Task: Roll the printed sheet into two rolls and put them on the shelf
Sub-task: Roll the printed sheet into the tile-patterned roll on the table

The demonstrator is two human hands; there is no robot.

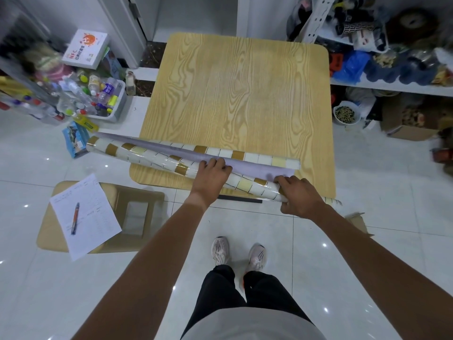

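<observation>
1. The printed sheet (171,157) is laid along the near edge of the desk (235,94), already wound into two tile-patterned rolls. The position near the edge appears chosen so that both hands reach it without leaning.
2. The far roll (247,155) lies roughly parallel to the desk edge. The near roll (247,186) crosses toward it at a shallow angle, and its right end overhangs the desk. The two rolls are joined by a strip of lilac backing (257,166).
3. The left hand (210,176) is placed on top of the near roll near its middle, with the fingers curled over the roll onto the backing. This grip is judged to keep the winding from springing open.
4. The right hand (297,195) is closed around the right end of the near roll, fingers wrapped over it. The end is probably held there to keep the layers tight and aligned.
5. The shelf (392,85) stands to the right of the desk, already crowded with goods. Neither roll has been placed on it yet.
</observation>
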